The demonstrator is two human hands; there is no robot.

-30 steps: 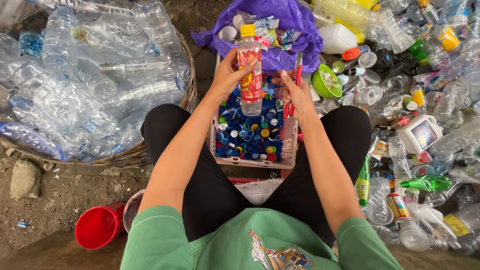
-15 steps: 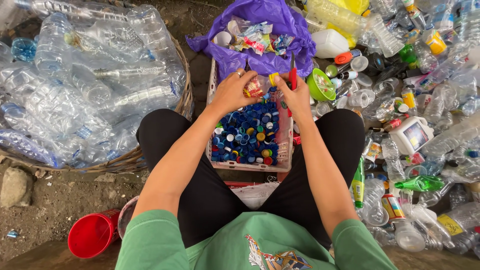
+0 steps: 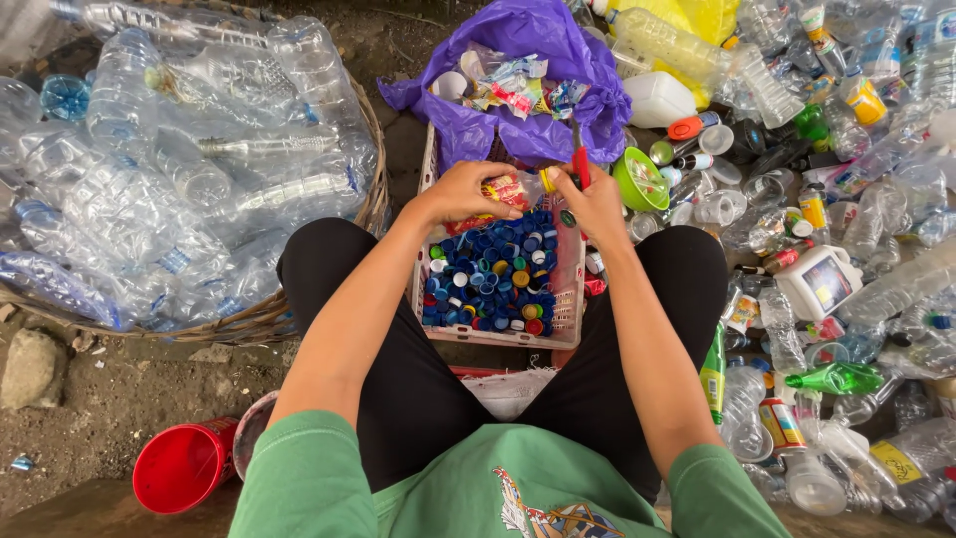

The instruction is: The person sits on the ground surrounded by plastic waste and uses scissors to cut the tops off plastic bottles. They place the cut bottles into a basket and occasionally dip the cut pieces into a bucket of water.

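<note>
My left hand (image 3: 468, 191) grips a small clear plastic bottle (image 3: 506, 189) with a red and yellow label, laid sideways over the far end of a pink crate. My right hand (image 3: 596, 204) is at the bottle's yellow-capped end and holds a red-handled tool (image 3: 581, 164) that points upward. The pink crate (image 3: 558, 334) sits between my knees and is filled with several bottle caps (image 3: 488, 279), mostly blue.
A wicker basket (image 3: 373, 204) on the left is heaped with crushed clear bottles (image 3: 149, 179). A purple bag (image 3: 543, 130) of torn labels lies beyond the crate. Mixed bottles and containers (image 3: 827, 249) pile up on the right. A red cup (image 3: 179, 466) lies at lower left.
The bottle was held upright a second ago; it is now lowered and turned sideways over the crate, with both hands closer to the caps.
</note>
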